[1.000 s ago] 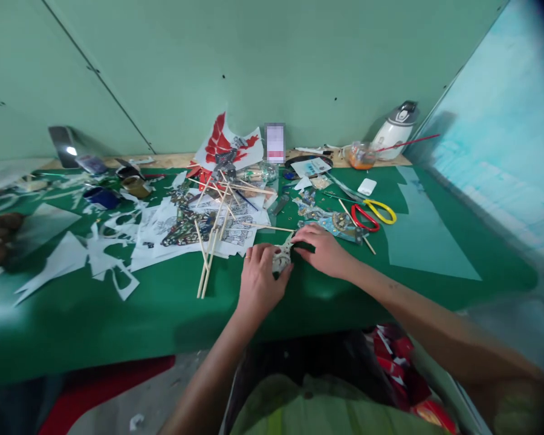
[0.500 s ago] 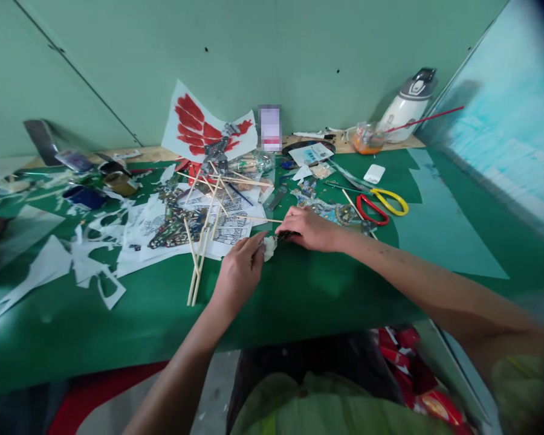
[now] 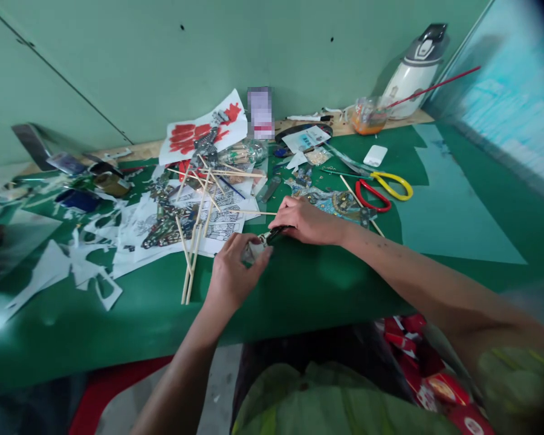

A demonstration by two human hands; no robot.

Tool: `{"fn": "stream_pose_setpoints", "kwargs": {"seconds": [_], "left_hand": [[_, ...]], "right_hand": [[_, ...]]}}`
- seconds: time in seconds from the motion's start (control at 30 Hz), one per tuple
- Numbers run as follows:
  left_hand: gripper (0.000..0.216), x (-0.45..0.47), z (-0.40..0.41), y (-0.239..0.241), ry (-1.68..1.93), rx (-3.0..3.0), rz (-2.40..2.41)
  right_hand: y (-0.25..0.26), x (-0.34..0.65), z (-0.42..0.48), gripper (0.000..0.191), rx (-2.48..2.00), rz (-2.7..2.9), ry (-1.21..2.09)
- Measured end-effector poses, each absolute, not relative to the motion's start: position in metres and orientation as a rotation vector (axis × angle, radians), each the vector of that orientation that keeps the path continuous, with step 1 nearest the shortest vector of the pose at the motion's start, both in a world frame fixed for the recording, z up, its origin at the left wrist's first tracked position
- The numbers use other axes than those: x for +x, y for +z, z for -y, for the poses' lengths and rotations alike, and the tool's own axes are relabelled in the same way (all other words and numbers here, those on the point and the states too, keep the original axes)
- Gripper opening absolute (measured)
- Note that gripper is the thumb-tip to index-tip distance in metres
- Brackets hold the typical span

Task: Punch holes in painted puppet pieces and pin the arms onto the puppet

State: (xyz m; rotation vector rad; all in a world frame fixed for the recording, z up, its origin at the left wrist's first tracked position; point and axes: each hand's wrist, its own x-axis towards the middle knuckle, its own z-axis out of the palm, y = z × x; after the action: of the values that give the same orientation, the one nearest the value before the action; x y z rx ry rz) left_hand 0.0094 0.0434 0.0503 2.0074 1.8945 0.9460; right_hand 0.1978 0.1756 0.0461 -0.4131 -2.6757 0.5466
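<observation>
My left hand point(image 3: 233, 272) is closed on a small pale cut-out piece point(image 3: 252, 251) just above the green table top point(image 3: 299, 284). My right hand point(image 3: 306, 220) is closed on a dark-handled tool point(image 3: 274, 232) whose tip meets that piece. Both hands work near the table's front middle. Just left of them lie several thin wooden sticks point(image 3: 193, 241) over printed and painted paper figures point(image 3: 185, 217).
Red and yellow scissors point(image 3: 383, 192) lie right of my right hand, by a blue-gold painted cut-out point(image 3: 340, 204). White paper scraps point(image 3: 72, 266) cover the left. A red-painted sheet point(image 3: 204, 127), an orange jar point(image 3: 367, 118) and a white flask point(image 3: 417, 66) stand at the back wall.
Both hands have shifted slightly left and nearer the table's front edge with the small piece. The piece is now lifted and turned in my left hand, and the dark tool shows in my right.
</observation>
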Motion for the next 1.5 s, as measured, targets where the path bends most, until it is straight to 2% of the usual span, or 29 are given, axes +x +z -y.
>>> {"fn": "stream_pose_setpoints", "kwargs": {"seconds": [0.17,0.33,0.67,0.77,0.9,1.03,1.23,1.5], "left_hand": [[0.013,0.004,-0.046,0.056,0.804,1.975,-1.949],[0.034,-0.003,-0.042,0.063,0.667,1.946,-1.987],[0.027,0.008,-0.039,0.057,0.323,2.316,-2.103],[0.024,0.011,-0.039,0.06,0.324,2.315,-2.119],[0.027,0.008,-0.042,0.06,0.347,2.236,-2.098],[0.032,0.001,-0.045,0.059,0.364,2.14,-2.094],[0.034,0.0,-0.047,0.06,0.388,2.141,-2.095],[0.035,0.001,-0.051,0.066,0.394,2.191,-2.058]], "right_hand": [[0.042,0.199,-0.175,0.022,-0.4,2.653,0.523],[0.04,0.199,-0.176,0.021,-0.413,2.643,0.52],[0.045,0.205,-0.18,0.023,-0.396,2.57,0.596],[0.063,0.23,-0.192,0.033,-0.613,2.341,0.701],[0.075,0.259,-0.2,0.021,-0.955,2.115,0.728],[0.057,0.257,-0.185,0.01,-0.893,2.336,0.55],[0.032,0.239,-0.161,0.021,-0.962,2.572,0.128],[0.025,0.236,-0.164,0.015,-0.827,2.552,0.054]]}}
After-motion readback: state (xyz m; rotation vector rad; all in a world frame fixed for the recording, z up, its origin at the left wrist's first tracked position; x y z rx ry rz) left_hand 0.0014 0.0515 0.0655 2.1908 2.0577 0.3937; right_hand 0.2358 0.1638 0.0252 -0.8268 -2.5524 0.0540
